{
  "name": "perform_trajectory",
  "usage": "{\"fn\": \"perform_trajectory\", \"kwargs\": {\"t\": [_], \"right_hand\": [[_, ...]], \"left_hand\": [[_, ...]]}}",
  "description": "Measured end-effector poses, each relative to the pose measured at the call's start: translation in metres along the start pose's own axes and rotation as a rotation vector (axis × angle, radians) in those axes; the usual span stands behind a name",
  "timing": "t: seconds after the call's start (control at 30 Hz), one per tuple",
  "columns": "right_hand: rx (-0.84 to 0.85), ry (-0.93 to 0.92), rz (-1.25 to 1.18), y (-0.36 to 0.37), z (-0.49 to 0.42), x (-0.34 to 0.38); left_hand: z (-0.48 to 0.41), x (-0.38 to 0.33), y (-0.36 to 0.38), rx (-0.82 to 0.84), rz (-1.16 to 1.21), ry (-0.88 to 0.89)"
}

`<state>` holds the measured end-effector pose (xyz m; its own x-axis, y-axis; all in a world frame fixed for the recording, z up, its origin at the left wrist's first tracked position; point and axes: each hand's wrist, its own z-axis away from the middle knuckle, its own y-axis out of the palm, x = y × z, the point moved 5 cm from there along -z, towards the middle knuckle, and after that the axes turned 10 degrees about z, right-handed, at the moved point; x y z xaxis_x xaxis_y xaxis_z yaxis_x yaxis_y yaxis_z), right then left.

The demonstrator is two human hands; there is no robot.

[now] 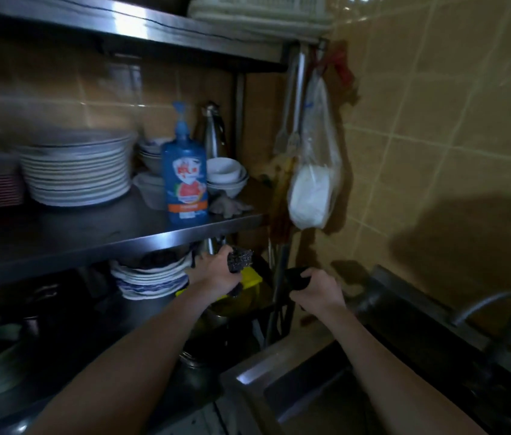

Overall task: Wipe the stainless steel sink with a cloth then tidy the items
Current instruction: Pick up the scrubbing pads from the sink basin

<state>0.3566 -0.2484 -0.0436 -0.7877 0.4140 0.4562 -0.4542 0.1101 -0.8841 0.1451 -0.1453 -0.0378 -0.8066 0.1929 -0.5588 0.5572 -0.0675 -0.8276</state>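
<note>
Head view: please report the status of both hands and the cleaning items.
Left hand grips dark scourer; yellow sponge just below. Right hand grips dark item, kind unclear. Sink lower right, untouched. Shelf post between hands.

Blue soap bottle (185,180), white plates (75,174), yellow sponge (251,275), tan tiles (436,120).

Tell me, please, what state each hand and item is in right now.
Left hand: grips a dark scouring pad.
Right hand: grips a dark object, unidentifiable.
Blue plastic pump bottle: upright on the steel shelf.
White round plates: stacked on that shelf.
White plastic bag: hanging, full.
</note>
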Motion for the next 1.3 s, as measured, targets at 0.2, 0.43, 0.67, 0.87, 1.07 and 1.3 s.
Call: {"fn": "perform_trajectory", "kwargs": {"t": [0.2,0.43,0.67,0.87,1.07,1.3], "right_hand": [[-0.034,-0.082,0.069,0.010,-0.037,0.089],[-0.034,-0.183,0.089,0.039,-0.071,0.184],[0.023,-0.323,0.067,0.077,-0.092,0.273],[0.080,-0.396,0.055,0.112,-0.106,0.328],[0.066,-0.395,0.045,0.133,-0.118,0.360],[0.035,-0.403,0.073,0.141,-0.137,0.375]], "left_hand": [[-0.032,0.046,-0.067,-0.114,-0.002,-0.057],[-0.061,0.114,-0.128,-0.198,-0.031,-0.178],[-0.084,0.182,-0.169,-0.225,-0.056,-0.252],[-0.101,0.222,-0.185,-0.227,-0.066,-0.328],[-0.116,0.246,-0.191,-0.217,-0.059,-0.358],[-0.132,0.256,-0.188,-0.188,-0.057,-0.365]]}}
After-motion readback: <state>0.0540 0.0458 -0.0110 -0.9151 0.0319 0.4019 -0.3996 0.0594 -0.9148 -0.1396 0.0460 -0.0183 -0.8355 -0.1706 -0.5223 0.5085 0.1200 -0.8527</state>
